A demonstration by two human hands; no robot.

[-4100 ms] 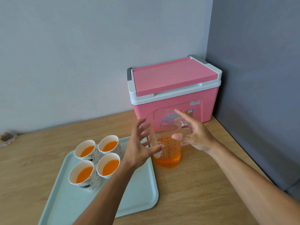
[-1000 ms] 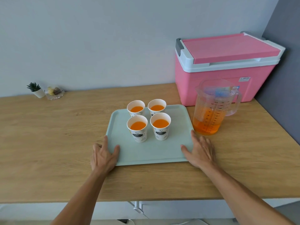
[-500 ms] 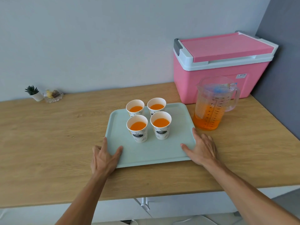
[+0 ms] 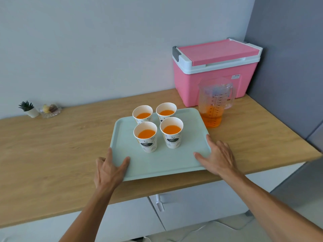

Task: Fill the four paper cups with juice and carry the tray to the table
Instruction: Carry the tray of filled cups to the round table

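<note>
Several white printed paper cups (image 4: 146, 137), each holding orange juice, stand grouped on the far half of a pale green tray (image 4: 174, 163) on the wooden counter (image 4: 52, 154). My left hand (image 4: 109, 170) grips the tray's near left corner, thumb lying on top of the rim. My right hand (image 4: 218, 158) holds the near right corner the same way. The tray's near edge casts a shadow on the counter just below it. A clear measuring pitcher (image 4: 214, 102) with some juice at the bottom stands right of the tray, apart from both hands.
A pink cooler box (image 4: 215, 70) with its lid closed sits in the back right corner behind the pitcher. A small potted plant (image 4: 28, 109) and a glass dish (image 4: 49, 110) stand at the far left by the wall. White cabinets (image 4: 192, 206) lie below the counter edge.
Both hands have closed onto the tray's near corners, and the tray with its cups has come nearer the counter's front edge. My view has drawn back. The pitcher stays put.
</note>
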